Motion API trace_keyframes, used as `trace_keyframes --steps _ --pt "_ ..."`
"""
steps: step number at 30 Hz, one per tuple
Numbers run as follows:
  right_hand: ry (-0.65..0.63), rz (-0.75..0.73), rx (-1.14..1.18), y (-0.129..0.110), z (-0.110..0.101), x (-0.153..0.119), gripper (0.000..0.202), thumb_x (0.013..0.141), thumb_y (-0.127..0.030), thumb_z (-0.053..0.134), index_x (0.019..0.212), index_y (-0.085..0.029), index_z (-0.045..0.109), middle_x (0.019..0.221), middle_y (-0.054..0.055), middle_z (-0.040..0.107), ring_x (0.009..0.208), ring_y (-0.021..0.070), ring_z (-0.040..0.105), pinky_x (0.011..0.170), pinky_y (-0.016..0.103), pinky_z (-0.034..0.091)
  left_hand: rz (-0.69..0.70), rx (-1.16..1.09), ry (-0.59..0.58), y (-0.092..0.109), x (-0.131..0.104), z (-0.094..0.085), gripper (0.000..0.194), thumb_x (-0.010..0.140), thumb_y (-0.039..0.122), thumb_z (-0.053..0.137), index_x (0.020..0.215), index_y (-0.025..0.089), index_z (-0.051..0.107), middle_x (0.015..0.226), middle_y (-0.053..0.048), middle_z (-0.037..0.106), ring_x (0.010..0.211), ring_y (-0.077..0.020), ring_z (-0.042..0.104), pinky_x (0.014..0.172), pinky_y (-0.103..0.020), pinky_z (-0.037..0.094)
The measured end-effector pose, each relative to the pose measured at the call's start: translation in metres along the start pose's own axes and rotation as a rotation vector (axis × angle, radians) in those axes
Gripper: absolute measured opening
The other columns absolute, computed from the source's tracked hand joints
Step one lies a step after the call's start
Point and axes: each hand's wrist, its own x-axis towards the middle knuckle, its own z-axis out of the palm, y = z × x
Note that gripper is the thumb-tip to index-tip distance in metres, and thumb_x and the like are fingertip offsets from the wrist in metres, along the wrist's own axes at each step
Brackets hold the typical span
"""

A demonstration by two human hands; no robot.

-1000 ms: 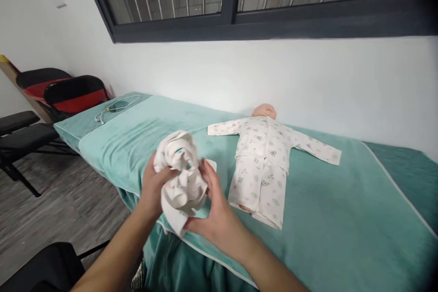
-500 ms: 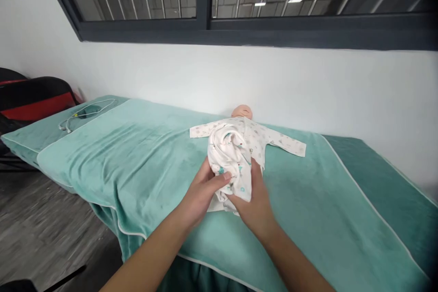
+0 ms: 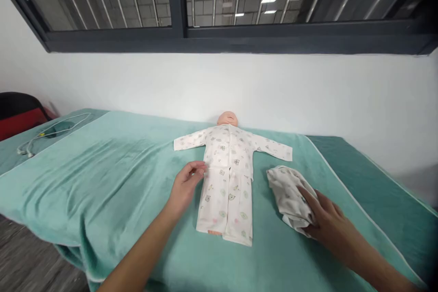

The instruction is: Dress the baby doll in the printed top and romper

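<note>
A baby doll (image 3: 227, 118) lies on its back, its head toward the wall. White printed baby clothes cover it: a long-sleeved shirt (image 3: 219, 148) with both sleeves spread, and trousers (image 3: 214, 200) below. A bit of skin-coloured leg shows at one trouser hem. My left hand (image 3: 185, 185) is beside the doll's waist, fingers bent close together at the shirt's edge, with nothing visible in them. To the right of the doll, my right hand (image 3: 328, 221) grips a crumpled bundle of white printed cloth (image 3: 289, 191) low over the bed cover. Its fingertips are partly hidden by the cloth.
A green plush cover (image 3: 112, 169) with white piping spreads over the bed. At the far left lie a looped white cord (image 3: 54, 134) and a small dark green item. A red and black chair (image 3: 20, 116) stands beyond. White wall and a barred window are behind.
The cloth bundle has moved from in front of the doll to its right, in my right hand alone. My left hand has let go of it. The doll's trousers are now uncovered.
</note>
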Motion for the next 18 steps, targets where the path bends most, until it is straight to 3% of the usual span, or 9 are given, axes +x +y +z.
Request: trace_keyframes --steps 2,4,6,7,9,13,16,18 --pt "-0.055 -0.013 -0.072 0.007 0.009 0.002 0.068 0.085 -0.040 0.060 0.150 -0.036 0.042 0.156 0.012 0.041 0.137 0.0429 0.046 0.102 0.060 0.048 0.076 0.077 0.005 -0.001 0.024 0.010 0.027 0.090 0.040 0.060 0.107 0.020 0.068 0.114 -0.006 0.069 0.106 -0.0201 0.062 0.098 -0.035 0.047" --pt "-0.046 -0.053 -0.055 -0.004 0.000 0.011 0.080 0.077 -0.057 0.067 0.150 -0.039 0.041 0.160 0.009 0.035 0.141 0.0474 0.037 0.106 0.072 0.038 0.170 0.167 -0.004 0.000 0.051 0.023 0.024 0.092 0.035 0.056 0.106 0.021 0.068 0.117 -0.005 0.068 0.106 -0.0186 0.062 0.098 -0.034 0.046" --pt "-0.031 -0.116 0.082 -0.034 -0.017 0.028 0.079 0.079 -0.065 0.064 0.150 -0.041 0.040 0.163 0.005 0.030 0.145 0.0428 0.035 0.108 0.067 0.041 0.277 0.238 -0.012 0.002 0.082 0.038 0.023 0.092 0.029 0.053 0.107 0.021 0.068 0.119 -0.005 0.067 0.110 -0.0182 0.061 0.099 -0.033 0.046" --pt "0.032 -0.109 0.173 -0.053 -0.024 0.041 0.068 0.084 -0.064 0.060 0.146 -0.042 0.044 0.163 0.003 0.030 0.146 0.0389 0.035 0.109 0.062 0.042 0.325 0.268 -0.017 0.003 0.098 0.046 0.023 0.092 0.027 0.051 0.108 0.021 0.067 0.120 -0.005 0.067 0.113 -0.0182 0.060 0.100 -0.033 0.046" --pt "0.023 -0.117 0.363 -0.094 -0.029 0.075 0.052 0.092 -0.058 0.053 0.141 -0.041 0.048 0.163 0.000 0.030 0.147 0.0302 0.035 0.113 0.051 0.044 0.391 0.352 -0.024 0.004 0.130 0.062 0.026 0.092 0.023 0.050 0.111 0.020 0.067 0.121 -0.006 0.066 0.116 -0.0193 0.058 0.103 -0.035 0.045" --pt "0.092 -0.085 0.700 -0.150 0.007 0.171 0.043 0.094 -0.047 0.052 0.133 -0.029 0.055 0.154 0.005 0.042 0.144 0.0242 0.039 0.119 0.045 0.037 0.375 0.623 -0.017 0.001 0.184 0.088 0.036 0.091 0.022 0.049 0.123 0.015 0.064 0.125 -0.011 0.065 0.123 -0.0264 0.055 0.109 -0.044 0.042" --pt "0.154 0.133 0.810 -0.164 0.045 0.235 0.041 0.089 -0.036 0.051 0.127 -0.022 0.059 0.141 0.010 0.055 0.133 0.0261 0.050 0.114 0.048 0.039 0.337 0.749 -0.040 -0.007 0.205 0.094 0.040 0.093 0.022 0.045 0.128 0.016 0.063 0.130 -0.013 0.063 0.125 -0.0284 0.055 0.109 -0.046 0.043" --pt "0.156 0.215 0.815 -0.167 0.061 0.258 0.040 0.089 -0.033 0.046 0.124 -0.020 0.062 0.134 0.011 0.061 0.127 0.0270 0.054 0.110 0.048 0.041 0.371 0.767 -0.066 -0.013 0.209 0.091 0.040 0.095 0.022 0.042 0.127 0.019 0.065 0.131 -0.010 0.063 0.125 -0.0265 0.055 0.110 -0.044 0.042"
